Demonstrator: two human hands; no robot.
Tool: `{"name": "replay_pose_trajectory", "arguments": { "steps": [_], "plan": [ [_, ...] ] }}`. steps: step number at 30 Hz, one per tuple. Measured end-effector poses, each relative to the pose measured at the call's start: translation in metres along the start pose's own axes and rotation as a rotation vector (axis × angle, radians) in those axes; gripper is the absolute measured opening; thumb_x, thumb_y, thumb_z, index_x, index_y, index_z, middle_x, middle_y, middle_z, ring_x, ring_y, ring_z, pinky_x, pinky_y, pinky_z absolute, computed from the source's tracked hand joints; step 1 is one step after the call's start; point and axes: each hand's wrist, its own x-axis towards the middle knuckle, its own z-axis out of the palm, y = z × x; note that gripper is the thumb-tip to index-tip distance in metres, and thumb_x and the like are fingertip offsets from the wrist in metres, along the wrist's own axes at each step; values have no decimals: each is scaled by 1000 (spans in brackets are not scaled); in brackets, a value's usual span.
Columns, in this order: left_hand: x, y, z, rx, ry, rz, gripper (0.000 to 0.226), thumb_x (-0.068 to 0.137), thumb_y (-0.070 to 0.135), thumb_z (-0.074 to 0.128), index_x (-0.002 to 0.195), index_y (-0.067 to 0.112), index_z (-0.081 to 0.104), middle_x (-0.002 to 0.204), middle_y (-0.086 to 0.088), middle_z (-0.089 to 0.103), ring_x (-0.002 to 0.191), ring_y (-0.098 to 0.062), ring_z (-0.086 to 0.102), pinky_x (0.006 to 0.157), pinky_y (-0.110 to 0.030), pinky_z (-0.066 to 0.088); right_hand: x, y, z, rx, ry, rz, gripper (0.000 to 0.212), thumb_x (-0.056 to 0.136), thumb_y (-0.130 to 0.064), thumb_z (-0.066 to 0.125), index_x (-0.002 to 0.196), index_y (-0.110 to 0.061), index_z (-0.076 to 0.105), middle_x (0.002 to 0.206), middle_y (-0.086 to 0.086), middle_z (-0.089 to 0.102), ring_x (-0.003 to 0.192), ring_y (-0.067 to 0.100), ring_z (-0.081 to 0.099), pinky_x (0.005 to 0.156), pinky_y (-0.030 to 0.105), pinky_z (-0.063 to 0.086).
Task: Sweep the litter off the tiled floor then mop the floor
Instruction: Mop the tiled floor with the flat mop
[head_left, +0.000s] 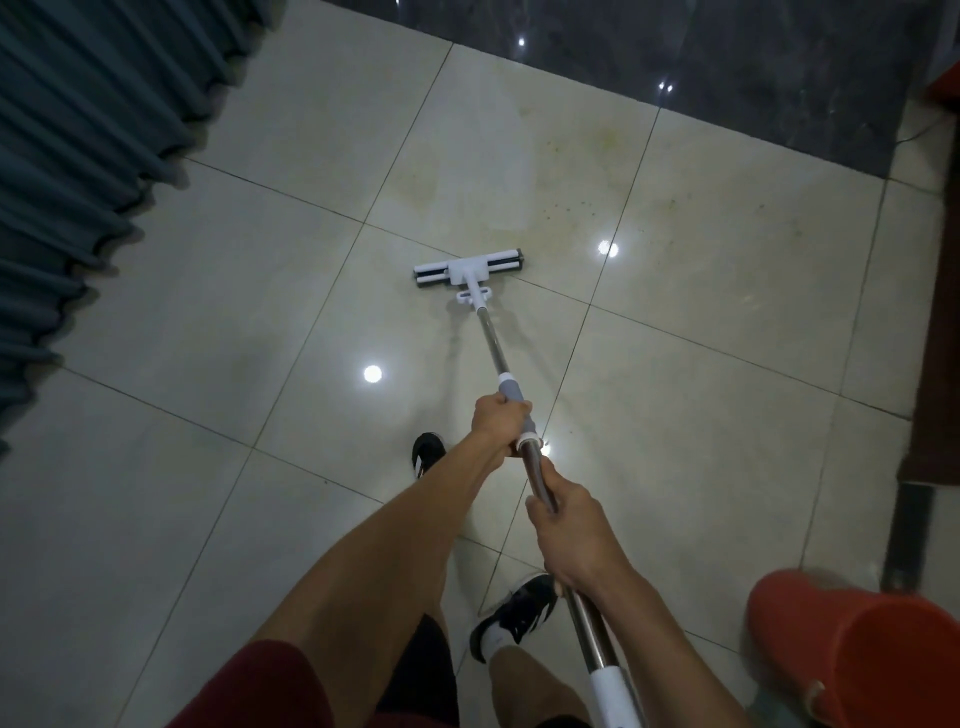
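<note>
Gripping the mop handle (491, 340) in two places, the person works from the head view with the left hand (500, 423) forward, its fingers wrapped round the grey collar, and the right hand (569, 525) further back, fingers curled round the brown-tinted metal shaft; the split grip likely gives leverage, the front hand steering and the rear one pushing. The mop head (469, 267) lies flat on the tiled floor (208, 312), well ahead of the black shoes (514, 613), just short of a yellowish stained patch with dark specks (571, 208), which seems the reason it points that way. An orange bucket (852, 649) stands near the right arm, probably kept close for rinsing. A teal curtain (67, 156) hangs at the left, dark marble flooring (701, 67) borders the far side, and a dark wooden frame (935, 364) rises at the right. With no loose litter evident nearby, mopping appears underway.
</note>
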Motion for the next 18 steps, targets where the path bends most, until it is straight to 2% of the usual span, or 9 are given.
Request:
{"name": "replay_pose_trajectory", "arguments": {
  "steps": [4, 6, 8, 14, 16, 18],
  "plan": [
    [23, 32, -4, -23, 15, 30, 7, 91, 15, 67, 95, 9, 67, 92, -15, 69, 75, -31, 69, 76, -56, 62, 34, -30, -3, -9, 11, 19, 56, 104, -20, 45, 154, -38, 29, 70, -4, 53, 52, 6, 50, 47, 16, 41],
    [37, 64, -15, -61, 23, 37, 2, 92, 11, 66, 91, 10, 67, 86, -13, 68, 67, -28, 67, 77, -56, 62, 62, -56, -2, -15, 3, 12, 55, 104, -20, 45, 154, -39, 29, 74, -3, 54, 54, 7, 51, 47, 19, 43],
    [54, 98, -26, -80, 19, 42, 8, 94, 8, 65, 86, 9, 65, 78, -12, 65, 61, -26, 63, 77, -55, 62, 91, -83, -1, -23, 6, 4, 54, 103, -20, 44, 153, -36, 32, 76, -1, 56, 56, 9, 52, 49, 21, 43],
    [102, 198, -63, -110, 10, 44, 10, 94, 6, 65, 85, 8, 63, 73, -11, 61, 58, -26, 59, 79, -54, 61, 167, -171, 2, -40, 2, -2, 56, 102, -19, 44, 154, -35, 30, 81, 2, 57, 60, 13, 54, 53, 23, 44],
    [113, 228, -75, -116, 8, 46, 12, 95, 5, 63, 83, 8, 62, 73, -11, 60, 58, -26, 58, 75, -51, 61, 187, -198, 1, -54, 1, -7, 56, 102, -18, 44, 154, -34, 31, 77, 0, 56, 58, 12, 53, 52, 22, 42],
    [122, 253, -85, -111, 6, 43, 13, 95, 4, 63, 83, 8, 61, 74, -12, 60, 58, -26, 58, 66, -46, 61, 204, -221, 0, -41, -3, -4, 57, 101, -17, 43, 154, -34, 31, 76, 0, 55, 56, 13, 52, 54, 26, 48]
  ]
}}
